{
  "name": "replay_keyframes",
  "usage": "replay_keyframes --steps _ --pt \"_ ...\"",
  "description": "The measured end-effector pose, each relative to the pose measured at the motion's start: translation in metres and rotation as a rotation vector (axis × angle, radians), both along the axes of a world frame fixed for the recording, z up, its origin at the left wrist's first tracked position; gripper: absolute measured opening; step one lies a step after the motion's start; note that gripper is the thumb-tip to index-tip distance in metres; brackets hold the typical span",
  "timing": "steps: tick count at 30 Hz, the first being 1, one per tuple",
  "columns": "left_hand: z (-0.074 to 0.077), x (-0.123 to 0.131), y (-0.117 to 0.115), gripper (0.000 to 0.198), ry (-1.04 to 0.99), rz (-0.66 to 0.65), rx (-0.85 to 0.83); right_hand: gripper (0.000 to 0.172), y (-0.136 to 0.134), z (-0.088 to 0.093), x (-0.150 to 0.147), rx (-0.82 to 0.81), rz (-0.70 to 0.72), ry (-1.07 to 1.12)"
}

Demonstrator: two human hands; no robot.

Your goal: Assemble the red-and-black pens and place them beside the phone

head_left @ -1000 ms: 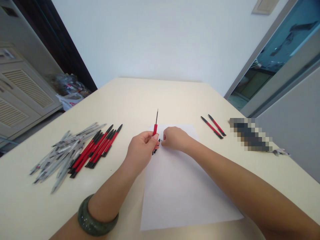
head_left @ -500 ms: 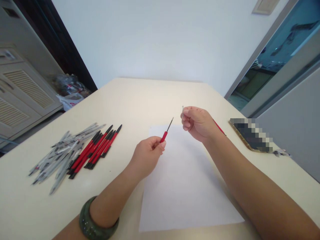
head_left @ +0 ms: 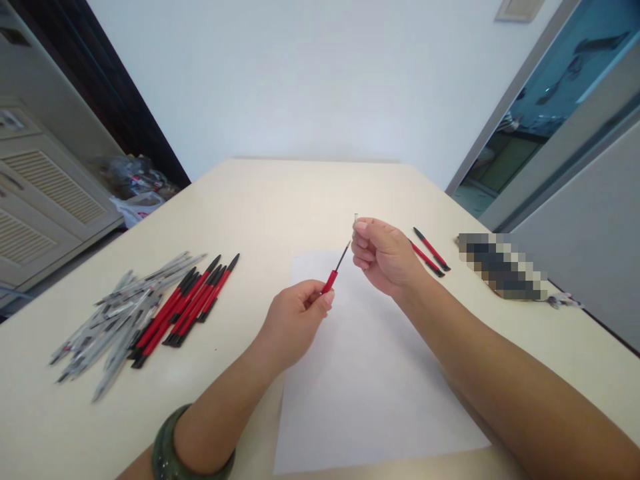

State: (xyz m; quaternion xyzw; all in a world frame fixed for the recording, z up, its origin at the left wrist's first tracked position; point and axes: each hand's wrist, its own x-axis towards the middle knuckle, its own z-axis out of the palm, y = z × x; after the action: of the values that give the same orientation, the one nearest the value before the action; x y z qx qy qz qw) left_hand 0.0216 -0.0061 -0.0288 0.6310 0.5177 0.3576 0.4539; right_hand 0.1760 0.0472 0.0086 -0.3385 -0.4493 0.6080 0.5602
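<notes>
My left hand (head_left: 300, 320) is closed around a red pen barrel (head_left: 329, 281), tilted up to the right over the paper. A thin dark refill (head_left: 343, 255) sticks out of the barrel's upper end. In a pinch, my right hand (head_left: 383, 253) holds a small, thin silvery-clear piece (head_left: 355, 219) upright; it is too small to name surely, and its lower part is mostly hidden by the fingers. The refill's tip is close to the right fingers, just below and left of them. Under both hands lies a white sheet of paper (head_left: 350, 413).
Several clear pens or barrels (head_left: 115, 327) lie piled on the left of the table (head_left: 310, 193), beside several red and black pens (head_left: 200, 300). Two red pens (head_left: 433, 250) lie right of my right hand. A blurred-out dark object (head_left: 500, 267) rests near the right edge.
My right hand has moved left and slightly down, bringing the small piece nearer the refill's tip. My left hand keeps its grip on the barrel. The two right-hand pens show more fully.
</notes>
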Motion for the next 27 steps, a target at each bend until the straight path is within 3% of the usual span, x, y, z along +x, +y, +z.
replay_keyframes --steps 21,27 --pt "0.0014 0.0016 -0.0003 0.029 -0.051 -0.016 -0.044 0.012 -0.0043 -0.0054 -0.0072 0.016 0.089 0.047" --pt "0.0038 0.0018 -0.0019 0.027 -0.194 -0.088 -0.090 0.009 -0.0062 -0.0077 -0.0079 0.018 0.124 0.058"
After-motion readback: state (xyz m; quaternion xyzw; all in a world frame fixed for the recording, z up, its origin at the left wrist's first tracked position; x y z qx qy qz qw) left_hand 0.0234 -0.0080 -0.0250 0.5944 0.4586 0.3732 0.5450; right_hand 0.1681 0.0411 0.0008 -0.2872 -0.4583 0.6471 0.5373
